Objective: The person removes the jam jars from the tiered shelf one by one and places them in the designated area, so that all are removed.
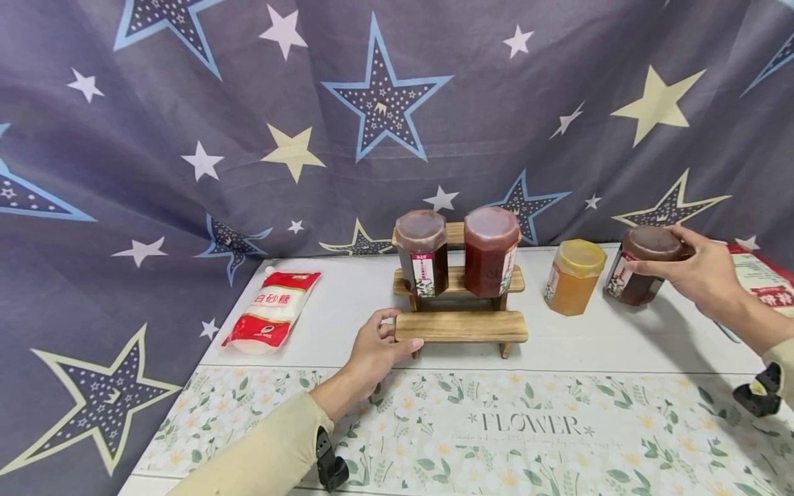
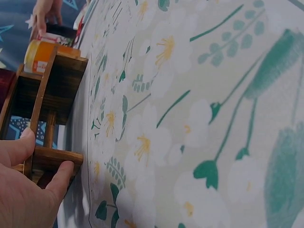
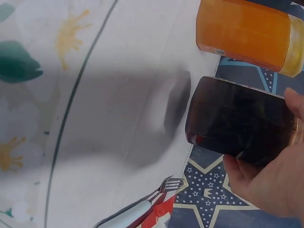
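1. Behind the three-tier wooden rack (image 1: pixel 462 327) hangs a dark grey-purple curtain (image 1: pixel 248 89) printed with blue, cream and white stars.
2. Beneath the rack spreads a worktop (image 1: pixel 353 296) with a white covering; in front of the rack it bears a floral strip (image 1: pixel 403 441) lettered "FLOWER".
3. The rack itself stands upright, its lowest tier nearest the person.
4. Left of the rack, well apart from it, lies a red-and-white bag of white granulated sugar (image 1: pixel 273 310).
5. Far right of the rack lies a red-and-white printed packet (image 1: pixel 763 279), partly hidden by the right arm.
6. At the rack's left end, the left hand (image 1: pixel 380 344) grips the lowest tier, thumb at its front edge.
7. Right of the rack, the hands being well apart, the right hand (image 1: pixel 704 269) is clamped round the upper part of a dark brown faceted jar (image 3: pixel 238 119); whether its base touches the worktop I cannot tell.
8. On the rack's middle tier, a labelled near-black jar (image 1: pixel 424 248) stands left of a deep red jar (image 1: pixel 492 255).
9. Just right of the rack, before the gripped jar, stands an amber jar (image 1: pixel 573 279) with a yellowish top.
10. Farther right of the rack lies a metal fork (image 3: pixel 171 183).
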A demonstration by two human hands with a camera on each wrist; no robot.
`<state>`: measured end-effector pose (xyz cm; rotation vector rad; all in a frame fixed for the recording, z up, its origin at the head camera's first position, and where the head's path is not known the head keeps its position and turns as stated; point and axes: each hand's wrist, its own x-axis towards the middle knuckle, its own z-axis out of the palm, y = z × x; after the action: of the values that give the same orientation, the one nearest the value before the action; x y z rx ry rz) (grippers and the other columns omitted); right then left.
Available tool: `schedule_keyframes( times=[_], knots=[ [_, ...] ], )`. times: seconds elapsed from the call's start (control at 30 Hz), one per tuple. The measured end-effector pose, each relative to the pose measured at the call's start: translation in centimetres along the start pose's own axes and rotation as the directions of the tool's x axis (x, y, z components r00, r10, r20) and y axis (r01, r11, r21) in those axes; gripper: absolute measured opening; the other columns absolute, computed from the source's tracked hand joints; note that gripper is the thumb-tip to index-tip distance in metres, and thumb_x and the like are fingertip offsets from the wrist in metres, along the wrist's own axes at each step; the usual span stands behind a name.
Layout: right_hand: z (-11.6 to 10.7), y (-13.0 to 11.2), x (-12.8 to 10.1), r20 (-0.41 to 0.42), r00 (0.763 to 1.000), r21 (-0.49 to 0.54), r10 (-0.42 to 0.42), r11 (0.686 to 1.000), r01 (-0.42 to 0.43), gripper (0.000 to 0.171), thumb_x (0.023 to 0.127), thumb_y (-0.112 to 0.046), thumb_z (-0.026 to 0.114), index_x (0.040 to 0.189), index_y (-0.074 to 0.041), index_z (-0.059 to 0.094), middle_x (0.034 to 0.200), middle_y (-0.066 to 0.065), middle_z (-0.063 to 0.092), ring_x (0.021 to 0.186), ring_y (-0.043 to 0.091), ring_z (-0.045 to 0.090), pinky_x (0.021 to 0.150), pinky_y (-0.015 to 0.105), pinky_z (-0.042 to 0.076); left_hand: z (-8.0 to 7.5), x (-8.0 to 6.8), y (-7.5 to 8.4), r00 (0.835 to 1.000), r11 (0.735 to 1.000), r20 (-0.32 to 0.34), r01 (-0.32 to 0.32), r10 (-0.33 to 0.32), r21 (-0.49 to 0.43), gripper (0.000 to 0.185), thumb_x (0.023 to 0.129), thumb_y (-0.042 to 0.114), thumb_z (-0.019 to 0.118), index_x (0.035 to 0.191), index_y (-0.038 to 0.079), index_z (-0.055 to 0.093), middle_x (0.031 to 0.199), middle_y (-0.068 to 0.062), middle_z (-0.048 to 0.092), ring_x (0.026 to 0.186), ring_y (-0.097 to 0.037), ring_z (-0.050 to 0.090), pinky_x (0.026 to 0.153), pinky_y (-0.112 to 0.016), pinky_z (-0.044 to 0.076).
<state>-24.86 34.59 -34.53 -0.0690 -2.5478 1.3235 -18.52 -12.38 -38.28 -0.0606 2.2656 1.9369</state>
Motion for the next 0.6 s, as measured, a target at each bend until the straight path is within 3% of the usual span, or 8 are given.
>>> schedule_keyframes(
  times=[0.1, 0.2, 0.3, 0.6],
  knots=[
    [0.08, 0.09, -0.06, 0.033, 0.999, -0.011, 0.009, 1.0, -0.009, 0.079, 0.076, -0.028, 0.084, 0.138, -0.003, 0.042, 0.097, -0.018, 0.053, 0.08, -0.013, 0.048, 0.063, 0.007, 0.045, -0.05, 0.0, -0.11, 1.0, 1.0, -0.006, -0.001, 0.002, 0.008, 0.073, 0.081, 0.01, 0.078, 0.142, 0.008, 0.037, 0.116, -0.014, 0.061, 0.083, -0.015, 0.061, 0.076, -0.032, 0.054],
    [0.28, 0.39, -0.11, 0.043, 0.999, -0.055, 0.019, 0.998, -0.016, 0.087, 0.075, -0.031, 0.084, 0.142, -0.002, 0.037, 0.112, 0.002, 0.056, 0.079, -0.014, 0.045, 0.062, 0.007, 0.044, -0.03, 0.0, -0.07, 1.0, 1.0, -0.008, -0.003, 0.003, 0.008, 0.073, 0.081, 0.01, 0.078, 0.142, 0.008, 0.037, 0.116, -0.014, 0.061, 0.084, -0.014, 0.061, 0.076, -0.032, 0.054],
    [0.57, 0.67, -0.23, 0.046, 0.999, -0.086, 0.02, 0.996, -0.016, 0.095, 0.074, -0.035, 0.084, 0.147, -0.002, 0.033, 0.126, 0.024, 0.048, 0.08, -0.015, 0.042, 0.062, 0.005, 0.043, 0.02, -0.04, 0.0, 1.0, 1.0, -0.006, -0.003, 0.003, 0.004, 0.073, 0.081, 0.01, 0.078, 0.142, 0.008, 0.037, 0.117, -0.015, 0.061, 0.084, -0.015, 0.062, 0.077, -0.032, 0.054],
    [0.92, 1.01, -0.65, 0.047, 0.999, -0.084, -0.002, 0.996, 0.006, 0.091, 0.076, -0.036, 0.082, 0.147, -0.003, 0.035, 0.117, 0.009, 0.048, 0.081, -0.012, 0.045, 0.062, 0.006, 0.044, 0.04, -0.08, -0.02, 1.0, 1.0, -0.006, -0.004, 0.004, 0.002, 0.072, 0.082, 0.011, 0.078, 0.142, 0.008, 0.038, 0.116, -0.015, 0.061, 0.084, -0.015, 0.061, 0.077, -0.032, 0.054]
  ],
)
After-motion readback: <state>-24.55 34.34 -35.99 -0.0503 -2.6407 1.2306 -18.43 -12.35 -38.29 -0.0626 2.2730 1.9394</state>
